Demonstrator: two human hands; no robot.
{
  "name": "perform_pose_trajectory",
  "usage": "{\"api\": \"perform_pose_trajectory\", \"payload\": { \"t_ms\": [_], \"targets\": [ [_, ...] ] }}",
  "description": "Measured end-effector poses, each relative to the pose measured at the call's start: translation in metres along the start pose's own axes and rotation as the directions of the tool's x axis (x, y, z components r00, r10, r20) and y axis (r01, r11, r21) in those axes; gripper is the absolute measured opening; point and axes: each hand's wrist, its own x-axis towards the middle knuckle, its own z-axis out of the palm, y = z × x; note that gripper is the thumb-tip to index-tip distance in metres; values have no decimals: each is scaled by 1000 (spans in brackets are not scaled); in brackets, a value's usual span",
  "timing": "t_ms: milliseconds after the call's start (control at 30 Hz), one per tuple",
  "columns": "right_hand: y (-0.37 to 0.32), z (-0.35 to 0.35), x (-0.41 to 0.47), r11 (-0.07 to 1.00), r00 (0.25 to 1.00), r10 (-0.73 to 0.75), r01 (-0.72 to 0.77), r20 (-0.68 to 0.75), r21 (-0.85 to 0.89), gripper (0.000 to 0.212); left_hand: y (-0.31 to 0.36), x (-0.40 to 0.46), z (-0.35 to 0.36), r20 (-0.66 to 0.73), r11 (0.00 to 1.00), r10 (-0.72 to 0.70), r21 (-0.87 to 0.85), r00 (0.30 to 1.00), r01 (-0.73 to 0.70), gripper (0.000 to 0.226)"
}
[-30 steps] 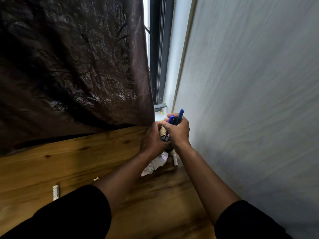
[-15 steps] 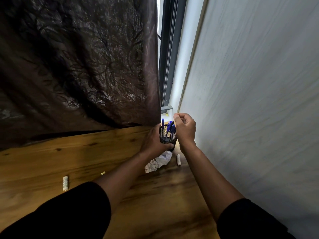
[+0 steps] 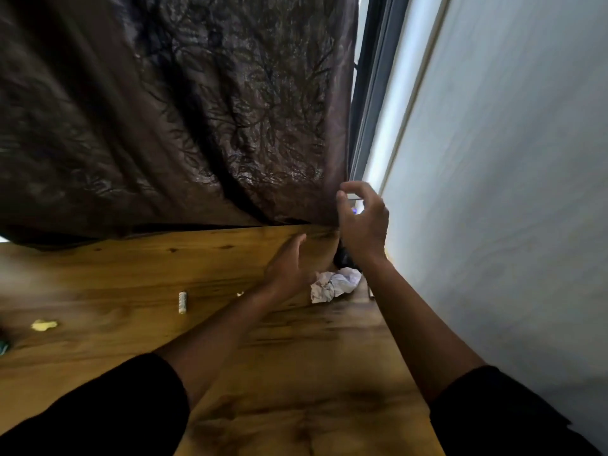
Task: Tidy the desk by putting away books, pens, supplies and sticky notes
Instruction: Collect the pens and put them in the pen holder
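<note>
A: Where is the pen holder (image 3: pixel 342 258)?
B: Right of centre on the desk (image 3: pixel 131 268), mostly hidden behind the right hand (image 3: pixel 362 222).
A: And the hands?
B: Both hold nothing; right fingers loosely curled, left hand (image 3: pixel 289 264) relaxed beside crumpled paper (image 3: pixel 334 284).

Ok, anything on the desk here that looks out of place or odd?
Yes, litter. A crumpled paper lies between the wrists near the wall, a small white roll lies alone mid-desk, and a yellow scrap sits far left. Both hands hold nothing. The pen cup is mostly hidden behind the right hand.
</note>
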Motion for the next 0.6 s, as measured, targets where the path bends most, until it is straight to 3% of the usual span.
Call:
{"api": "perform_pose_trajectory", "payload": {
  "t_ms": [133,367,500,600],
  "targets": [
    [5,19,-33,994,991,-109,109,81,-2,11,-35,-41,-25,5,991,26,134,1000,-27,88],
    [42,26,-98,989,995,-26,40,101,-145,19,-71,-95,-31,86,938,-67,344,994,33,99],
    [60,13,-117,966,993,-52,79,110,-248,13,-62,-116,-16,161,855,-25,515,987,-62,95],
    [74,-3,-125,924,998,37,-13,53,-381,21,-55,-127,-4,225,820,29,552,974,-152,93]
  ]
}}
